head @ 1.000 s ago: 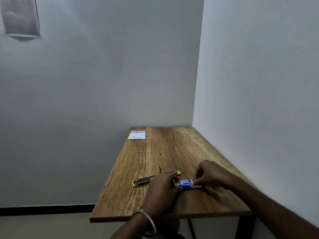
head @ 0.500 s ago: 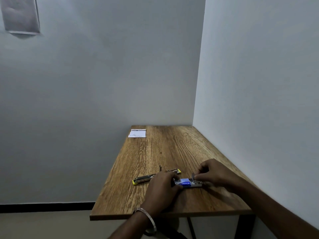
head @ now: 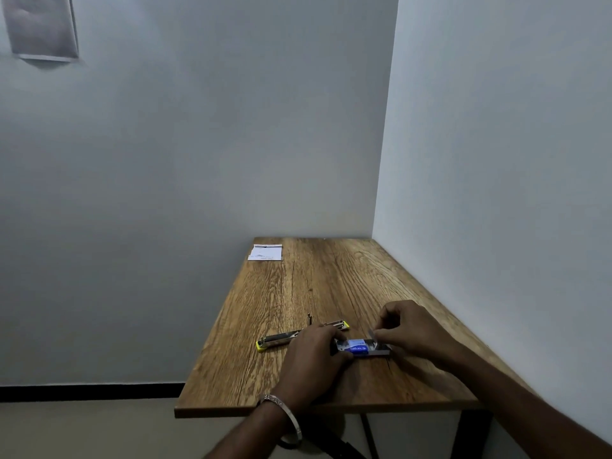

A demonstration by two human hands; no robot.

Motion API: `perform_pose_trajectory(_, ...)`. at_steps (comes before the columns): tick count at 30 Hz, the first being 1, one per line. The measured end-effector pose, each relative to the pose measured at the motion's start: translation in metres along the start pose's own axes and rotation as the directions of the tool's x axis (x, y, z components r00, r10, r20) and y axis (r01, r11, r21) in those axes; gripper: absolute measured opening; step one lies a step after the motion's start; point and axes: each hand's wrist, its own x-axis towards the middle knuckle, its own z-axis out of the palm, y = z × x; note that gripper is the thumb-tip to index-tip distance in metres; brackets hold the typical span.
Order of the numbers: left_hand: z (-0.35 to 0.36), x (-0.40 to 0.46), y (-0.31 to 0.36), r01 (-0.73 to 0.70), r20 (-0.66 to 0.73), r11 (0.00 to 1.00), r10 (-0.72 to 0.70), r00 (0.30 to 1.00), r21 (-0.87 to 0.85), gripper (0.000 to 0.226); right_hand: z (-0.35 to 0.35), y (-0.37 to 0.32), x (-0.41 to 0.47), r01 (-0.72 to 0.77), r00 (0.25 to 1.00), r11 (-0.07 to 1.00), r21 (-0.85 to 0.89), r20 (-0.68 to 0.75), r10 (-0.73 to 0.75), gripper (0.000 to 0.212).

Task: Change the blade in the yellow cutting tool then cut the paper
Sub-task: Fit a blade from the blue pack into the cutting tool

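Observation:
The yellow cutting tool (head: 280, 339) lies on the wooden table (head: 314, 286), partly behind my left hand. A small dark part (head: 309, 318) lies just beyond it. A blade case with a blue label (head: 361, 347) rests flat near the front of the table. My left hand (head: 314, 359) presses on the case's left end. At its right end my right hand (head: 409, 327) pinches a thin grey blade (head: 371, 335) that sticks up from the case. The paper (head: 265, 252) sits at the far left corner.
White walls close in the table at the back and along the right side. A grey sheet (head: 41, 26) hangs on the back wall, top left. The table's left and front edges drop to the floor.
My right hand has lifted slightly off the case's right end and now pinches a thin blade raised from it. My left hand stays on the case.

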Motion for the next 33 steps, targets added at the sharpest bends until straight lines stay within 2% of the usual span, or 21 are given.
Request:
perform_pose_trajectory(5,0.0,0.0,0.0,0.0,0.002,1.0,0.001,1.0,-0.008,0.034,0.0,0.002,0.0,0.022,1.0,0.995,0.098,-0.015,-0.02,0.011)
perform_pose_trajectory(11,0.0,0.0,-0.001,-0.003,0.009,1.0,0.003,1.0,-0.004,0.036,0.002,0.005,0.0,0.029,1.0,0.992,0.123,0.006,-0.03,0.017)
perform_pose_trajectory(21,-0.001,0.0,-0.001,0.009,0.021,1.0,-0.009,1.0,0.008,0.035,0.001,0.014,0.001,0.022,1.0,0.971,0.239,-0.02,-0.018,0.01)
perform_pose_trajectory(28,-0.001,-0.001,-0.001,0.015,0.026,1.0,-0.014,1.0,-0.024,0.04,0.001,0.011,-0.002,0.08,0.997,0.93,0.358,-0.008,-0.082,0.024)
perform_pose_trajectory(31,-0.004,-0.001,0.002,0.014,-0.019,0.995,-0.016,1.0,-0.099,0.036,0.001,0.008,0.0,0.086,0.996,0.926,0.367,-0.019,-0.085,0.018)
perform_pose_trajectory(33,-0.009,-0.002,0.007,-0.003,-0.091,0.987,-0.012,0.996,-0.159,0.024,0.001,0.005,0.002,0.098,0.995,0.924,0.37,-0.028,-0.094,0.012)
